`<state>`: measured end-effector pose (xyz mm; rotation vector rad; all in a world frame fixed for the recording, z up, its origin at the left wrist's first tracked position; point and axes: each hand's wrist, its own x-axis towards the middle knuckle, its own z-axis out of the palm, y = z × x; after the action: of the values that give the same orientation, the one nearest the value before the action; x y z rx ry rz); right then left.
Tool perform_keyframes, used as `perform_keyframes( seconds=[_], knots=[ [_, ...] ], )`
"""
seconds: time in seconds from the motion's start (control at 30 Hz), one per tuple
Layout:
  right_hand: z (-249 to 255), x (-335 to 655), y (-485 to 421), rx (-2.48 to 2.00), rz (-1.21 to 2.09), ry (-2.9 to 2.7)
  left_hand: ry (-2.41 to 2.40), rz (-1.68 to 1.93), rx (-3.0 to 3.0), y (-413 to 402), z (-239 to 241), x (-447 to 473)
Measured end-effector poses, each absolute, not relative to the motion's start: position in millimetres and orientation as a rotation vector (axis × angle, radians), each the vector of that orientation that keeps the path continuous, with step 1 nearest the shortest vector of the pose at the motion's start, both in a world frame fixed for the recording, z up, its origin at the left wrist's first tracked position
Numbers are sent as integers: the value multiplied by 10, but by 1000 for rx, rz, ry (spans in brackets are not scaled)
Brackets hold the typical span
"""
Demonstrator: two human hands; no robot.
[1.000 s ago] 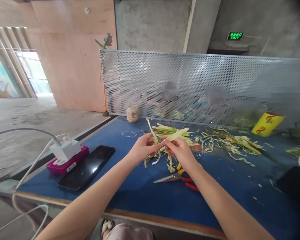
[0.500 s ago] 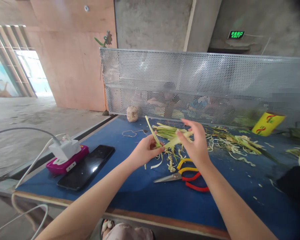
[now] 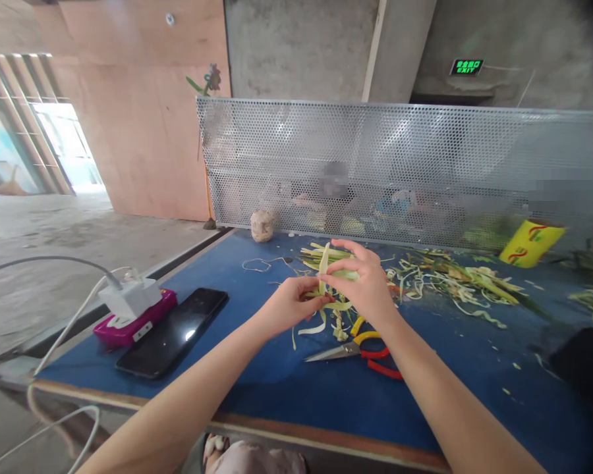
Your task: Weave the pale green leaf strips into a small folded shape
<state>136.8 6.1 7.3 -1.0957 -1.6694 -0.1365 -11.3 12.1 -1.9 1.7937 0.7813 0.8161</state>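
Evidently, the pale leaf strip (image 3: pixel 325 258) ran up or toward the far edge of the worktop (image 3: pixel 286 388), pinched low by the left fingers (image 3: pixel 310 305) and just above by the equally near right fingers (image 3: pixel 339 286).

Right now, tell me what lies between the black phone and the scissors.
In the head view, the left forearm crosses between phone and scissors, blue tabletop showing on either side.

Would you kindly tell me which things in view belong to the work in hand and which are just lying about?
Likely in the work:
- strip, at left hand and right hand
- stalks
- shreds
- scissors

Seemingly just lying about:
- phone
- charger
- power strip
- yellow cylinder
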Motion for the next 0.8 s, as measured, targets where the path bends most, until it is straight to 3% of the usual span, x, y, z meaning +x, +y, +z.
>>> perform_keyframes(
  seconds=[0.3, 0.4, 0.53, 0.7, 0.8],
  knots=[
    [-162, 1472, 182, -1223, -143, -1459, 778, 952, 1512, 130, 25, -163],
    [-351, 1455, 230, -1333, 239, -1395, 819, 1081, 1446, 161, 43, -184],
    [-441, 1322, 173, -1183, 1002, -1358, 832, 1164, 1463, 199, 38, -189],
    [-266, 1230, -1, -1005, 1319, -1190, 836, 1238, 1460, 213, 44, -191],
    [-200, 1265, -21, -973, 1348, -1137, 807, 1228, 1480, 244, 32, -206]
  ],
)
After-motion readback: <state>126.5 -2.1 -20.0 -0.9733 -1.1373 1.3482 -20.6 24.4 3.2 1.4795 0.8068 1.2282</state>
